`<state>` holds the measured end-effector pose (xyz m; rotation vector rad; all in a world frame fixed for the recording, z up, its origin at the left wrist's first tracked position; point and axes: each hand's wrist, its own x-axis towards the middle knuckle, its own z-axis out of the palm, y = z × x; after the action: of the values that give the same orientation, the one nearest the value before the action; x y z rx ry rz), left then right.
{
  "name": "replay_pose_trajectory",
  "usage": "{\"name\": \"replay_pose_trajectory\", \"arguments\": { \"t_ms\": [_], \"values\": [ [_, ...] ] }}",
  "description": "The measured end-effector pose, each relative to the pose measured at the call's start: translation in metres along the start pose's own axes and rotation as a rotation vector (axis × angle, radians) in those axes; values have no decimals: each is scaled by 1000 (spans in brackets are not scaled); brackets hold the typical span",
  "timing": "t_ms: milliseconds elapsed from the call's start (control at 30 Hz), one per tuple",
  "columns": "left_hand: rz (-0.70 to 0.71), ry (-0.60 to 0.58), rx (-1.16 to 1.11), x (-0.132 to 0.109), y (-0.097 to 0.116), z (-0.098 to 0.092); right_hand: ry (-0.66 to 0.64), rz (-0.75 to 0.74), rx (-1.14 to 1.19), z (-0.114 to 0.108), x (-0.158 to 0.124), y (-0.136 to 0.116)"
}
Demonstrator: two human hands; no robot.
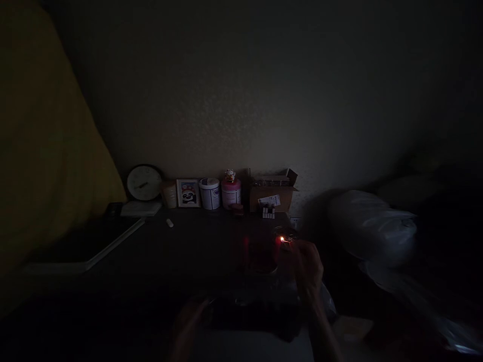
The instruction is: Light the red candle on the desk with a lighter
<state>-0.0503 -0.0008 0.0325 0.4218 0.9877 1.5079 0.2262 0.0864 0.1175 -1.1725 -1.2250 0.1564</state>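
My right hand (307,261) is closed, thumb and fingers pinching a lit match (285,241). A small bright flame burns at the match's left end. Just behind it is a dark round dish (286,232), close to the table's right edge. Left of the hand stands a dark, reddish round container (263,259); its contents are too dark to make out. My left hand (189,318) is low at the table's front edge, dim and blurred, and its fingers do not show clearly.
Along the wall stand a round clock (144,182), a panda picture frame (188,193), a white canister (210,194), a pink-lidded canister (231,195) with a figurine, and an open cardboard box (271,195). Plastic bags (372,226) lie right. A small white object (169,222) lies on the table.
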Motion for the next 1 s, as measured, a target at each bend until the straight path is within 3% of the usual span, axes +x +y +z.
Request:
{"name": "replay_pose_trajectory", "arguments": {
  "t_ms": [300,533,800,1000],
  "values": [
    [-74,-46,80,3,-1,-1,29,95,96,6,5,5],
    [-70,52,109,23,-19,-16,42,225,69,7,3,-3],
    [-65,-13,121,8,-2,-4,30,274,95,8,2,-13],
    [-56,-14,117,12,-6,-6,11,273,100,11,2,-6]
  ]
}}
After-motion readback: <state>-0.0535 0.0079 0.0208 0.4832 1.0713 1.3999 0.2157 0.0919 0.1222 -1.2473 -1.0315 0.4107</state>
